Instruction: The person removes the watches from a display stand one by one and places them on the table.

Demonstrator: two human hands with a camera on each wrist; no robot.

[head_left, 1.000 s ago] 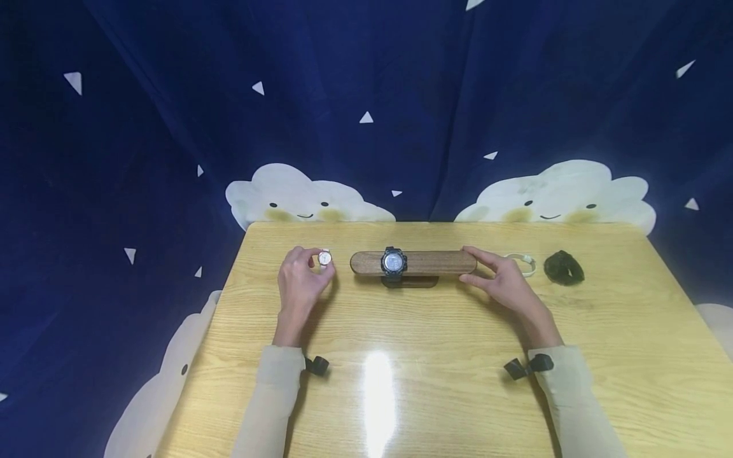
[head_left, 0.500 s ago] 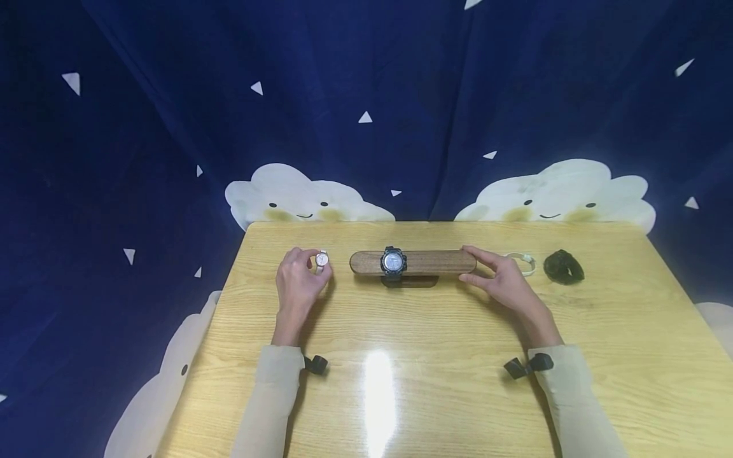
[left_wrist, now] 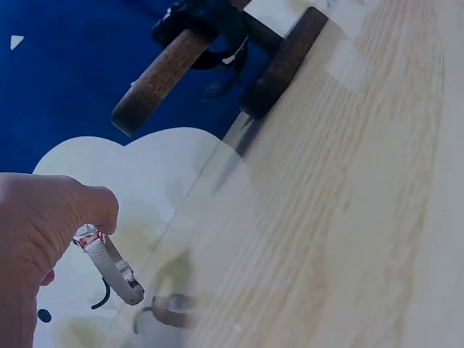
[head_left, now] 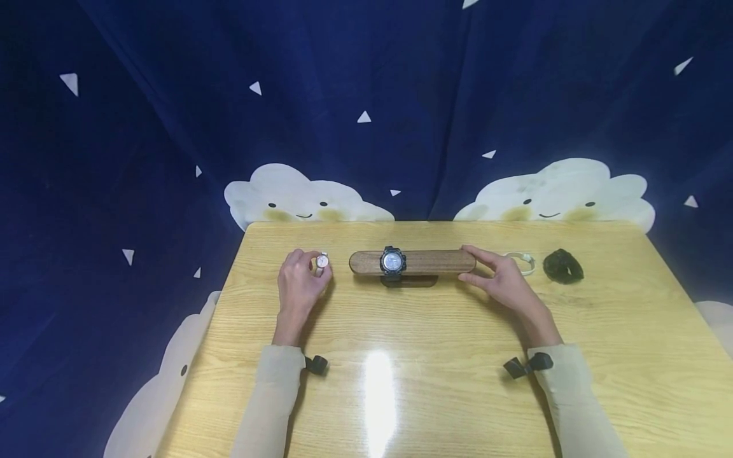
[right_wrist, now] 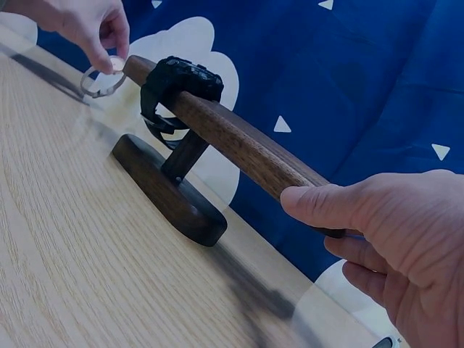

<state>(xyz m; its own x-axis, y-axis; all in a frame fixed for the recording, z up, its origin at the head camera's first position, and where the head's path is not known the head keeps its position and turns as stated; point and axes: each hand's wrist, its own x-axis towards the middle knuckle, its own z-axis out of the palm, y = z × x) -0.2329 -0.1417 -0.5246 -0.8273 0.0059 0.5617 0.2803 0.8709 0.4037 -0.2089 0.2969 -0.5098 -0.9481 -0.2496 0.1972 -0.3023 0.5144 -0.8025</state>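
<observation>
At the left of the head view, my left hand (head_left: 299, 280) pinches a small wristwatch (head_left: 322, 261) with a round pale dial. Its pale strap (left_wrist: 109, 270) hangs in a closed loop below the fingers in the left wrist view. A dark wooden watch stand (head_left: 438, 262) stands to its right, a gap away. Around the stand's bar, left of its middle, sits a chunky black digital watch (head_left: 392, 261). My right hand (head_left: 505, 283) grips the bar's right end, thumb (right_wrist: 312, 203) on the near side and fingers behind.
Just beyond my right hand lies a white band (head_left: 529, 264), partly hidden by the fingers. A dark fuzzy scrunchie (head_left: 564, 266) lies farther right. All stand on a light wood table (head_left: 446, 381), with a blue cloud-printed curtain (head_left: 424, 127) behind its far edge.
The small wristwatch in my left hand has shifted slightly left and toward me, its dial turning a little. My right hand and the watch stand have kept their place.
</observation>
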